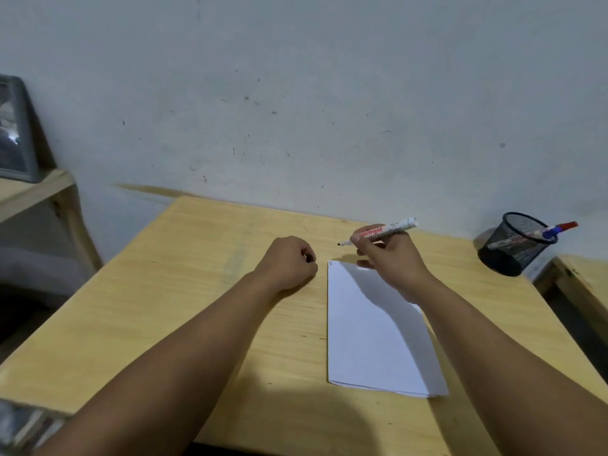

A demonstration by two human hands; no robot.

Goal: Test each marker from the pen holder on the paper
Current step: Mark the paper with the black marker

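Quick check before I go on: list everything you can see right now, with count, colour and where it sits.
table: one, light wood, fills the foreground against the wall.
paper: one sheet or thin stack, white, right of centre on the table, small marks at its far left corner.
pen holder: one, black mesh, far right of the table.
markers in holder: at least two, red and blue caps, leaning right.
marker: one, white barrel, uncapped, black tip pointing left.
shelf: one, light wood, left edge, grey object on top.
left hand: closed fist resting on the table, something dark inside.
right hand: holding the marker above the paper's far edge.
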